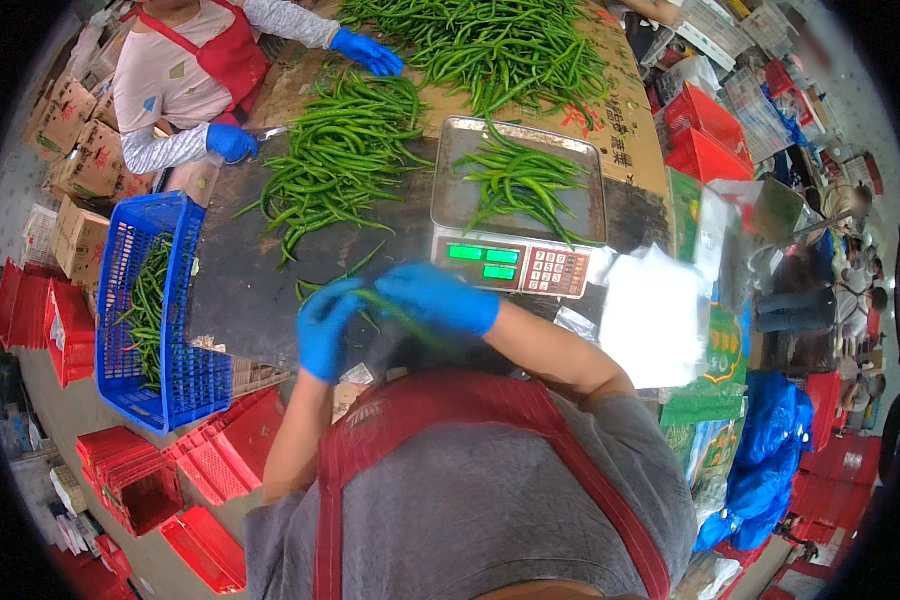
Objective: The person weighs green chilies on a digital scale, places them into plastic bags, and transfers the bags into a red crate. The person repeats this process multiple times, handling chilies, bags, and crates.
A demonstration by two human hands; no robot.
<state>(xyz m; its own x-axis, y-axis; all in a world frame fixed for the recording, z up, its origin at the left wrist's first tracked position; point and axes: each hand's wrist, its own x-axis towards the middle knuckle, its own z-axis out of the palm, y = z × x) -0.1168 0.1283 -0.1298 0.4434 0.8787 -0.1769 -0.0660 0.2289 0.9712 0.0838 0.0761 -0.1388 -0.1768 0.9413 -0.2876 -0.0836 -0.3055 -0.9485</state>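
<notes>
My left hand [325, 326], in a blue glove, has its fingers curled around the near end of a long green chili pepper. Close beside it is my right hand [436, 298], gloved too and blurred, with a green chili pepper [399, 309] slanting out beneath its fingers. A few loose peppers [364, 261] lie just beyond my left hand. Farther off is a pile of green chili peppers [337, 154] on the dark tabletop [232, 277]. A digital scale [519, 264] with lit green displays stands past my right hand, a small heap of peppers [521, 180] on its metal pan.
A blue plastic crate [166, 360] with peppers stands at the table's left edge. White plastic bags [649, 315] lie to the right. Across the table is a co-worker's gloved hand [367, 52] near a large pepper heap [495, 45]. Red crates [229, 446] sit on the floor.
</notes>
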